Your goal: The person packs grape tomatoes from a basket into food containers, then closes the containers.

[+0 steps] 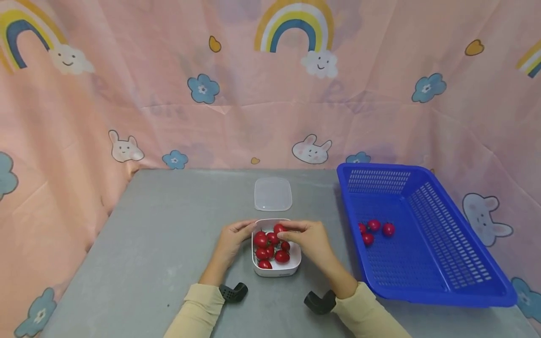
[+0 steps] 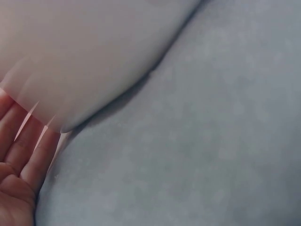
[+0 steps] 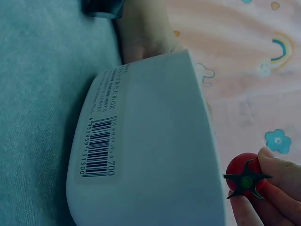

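A white square plastic container [image 1: 287, 271] with several red cherry tomatoes [image 1: 261, 240] in it stands between my hands. My right hand [image 1: 310, 238] pinches one cherry tomato [image 3: 240, 165] between thumb and fingers, over the container's back right part. Its green stem star faces the right wrist camera. My left hand [image 1: 229, 239] rests against the container's back left side. In the left wrist view its fingers [image 2: 40, 157] look nearly straight, and their tips are hidden by the container wall [image 2: 103, 56].
Behind the container a clear square lid [image 1: 273, 194] lies flat on the grey table [image 1: 169, 244]. At the right stands a large blue plastic basket [image 1: 427, 300] with several cherry tomatoes [image 1: 388, 229] near its left side. A pink patterned curtain [image 1: 245, 117] hangs behind the table.
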`<state>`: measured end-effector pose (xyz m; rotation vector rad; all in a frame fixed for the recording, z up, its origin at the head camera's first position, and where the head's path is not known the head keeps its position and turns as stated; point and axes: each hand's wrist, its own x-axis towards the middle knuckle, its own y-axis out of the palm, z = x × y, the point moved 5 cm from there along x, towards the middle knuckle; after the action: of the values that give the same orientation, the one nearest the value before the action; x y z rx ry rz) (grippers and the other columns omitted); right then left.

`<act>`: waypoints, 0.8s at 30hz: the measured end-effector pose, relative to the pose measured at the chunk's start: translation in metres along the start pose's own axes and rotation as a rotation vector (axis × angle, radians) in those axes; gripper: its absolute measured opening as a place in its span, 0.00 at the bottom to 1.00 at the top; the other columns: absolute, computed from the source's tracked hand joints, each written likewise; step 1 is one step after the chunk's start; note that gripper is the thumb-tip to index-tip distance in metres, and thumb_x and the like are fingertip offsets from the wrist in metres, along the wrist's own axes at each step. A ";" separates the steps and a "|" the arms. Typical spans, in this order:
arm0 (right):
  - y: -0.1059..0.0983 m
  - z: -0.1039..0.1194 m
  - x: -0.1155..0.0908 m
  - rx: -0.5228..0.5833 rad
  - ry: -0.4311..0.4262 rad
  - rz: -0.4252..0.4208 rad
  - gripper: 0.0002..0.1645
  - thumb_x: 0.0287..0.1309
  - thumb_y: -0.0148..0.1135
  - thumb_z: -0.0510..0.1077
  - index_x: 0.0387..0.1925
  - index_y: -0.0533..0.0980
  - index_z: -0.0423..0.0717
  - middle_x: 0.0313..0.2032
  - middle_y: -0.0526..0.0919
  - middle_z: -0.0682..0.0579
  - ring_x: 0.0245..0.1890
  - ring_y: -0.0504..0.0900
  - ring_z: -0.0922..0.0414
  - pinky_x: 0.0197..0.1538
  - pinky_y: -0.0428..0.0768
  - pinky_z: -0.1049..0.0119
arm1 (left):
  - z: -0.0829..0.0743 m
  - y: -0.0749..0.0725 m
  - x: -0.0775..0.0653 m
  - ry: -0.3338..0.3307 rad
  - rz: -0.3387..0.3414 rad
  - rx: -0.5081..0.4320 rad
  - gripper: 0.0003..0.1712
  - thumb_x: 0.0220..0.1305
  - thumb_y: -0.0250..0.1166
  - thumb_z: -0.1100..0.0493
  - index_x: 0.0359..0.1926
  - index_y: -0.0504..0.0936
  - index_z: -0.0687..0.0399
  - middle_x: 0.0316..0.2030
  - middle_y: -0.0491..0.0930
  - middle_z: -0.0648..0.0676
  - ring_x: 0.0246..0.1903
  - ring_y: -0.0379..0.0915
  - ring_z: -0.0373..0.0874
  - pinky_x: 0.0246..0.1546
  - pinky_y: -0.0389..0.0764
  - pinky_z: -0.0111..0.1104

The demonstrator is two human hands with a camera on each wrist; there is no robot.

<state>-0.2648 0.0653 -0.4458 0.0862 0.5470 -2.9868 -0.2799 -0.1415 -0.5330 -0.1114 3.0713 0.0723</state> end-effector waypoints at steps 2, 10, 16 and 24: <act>0.004 -0.001 0.003 -0.002 0.001 -0.002 0.17 0.47 0.78 0.42 0.41 0.88 0.43 0.42 0.89 0.42 0.40 0.88 0.54 0.46 0.86 0.60 | 0.000 0.000 0.000 -0.002 0.002 0.004 0.16 0.65 0.67 0.60 0.48 0.85 0.67 0.47 0.87 0.61 0.40 0.82 0.34 0.45 0.81 0.26; 0.019 0.002 0.016 -0.093 -0.039 -0.008 0.15 0.44 0.79 0.42 0.38 0.89 0.46 0.37 0.91 0.47 0.43 0.87 0.54 0.45 0.84 0.65 | -0.003 -0.002 0.001 -0.004 -0.007 0.003 0.17 0.65 0.67 0.60 0.49 0.85 0.69 0.49 0.86 0.62 0.41 0.81 0.31 0.45 0.81 0.26; 0.026 -0.003 0.018 -0.151 -0.086 -0.018 0.14 0.43 0.80 0.42 0.36 0.89 0.45 0.35 0.91 0.46 0.36 0.87 0.56 0.37 0.83 0.68 | -0.004 -0.001 0.000 0.004 0.005 0.004 0.17 0.65 0.67 0.60 0.49 0.85 0.69 0.47 0.87 0.61 0.39 0.82 0.32 0.44 0.81 0.26; 0.029 -0.005 0.018 -0.213 -0.107 -0.030 0.15 0.43 0.80 0.44 0.37 0.89 0.45 0.36 0.91 0.47 0.30 0.83 0.61 0.31 0.78 0.72 | 0.000 -0.001 -0.001 0.003 0.011 0.015 0.16 0.65 0.66 0.60 0.49 0.85 0.68 0.49 0.86 0.61 0.41 0.81 0.33 0.47 0.82 0.29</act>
<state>-0.2795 0.0382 -0.4618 -0.0991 0.8544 -2.9180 -0.2787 -0.1425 -0.5328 -0.0946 3.0746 0.0496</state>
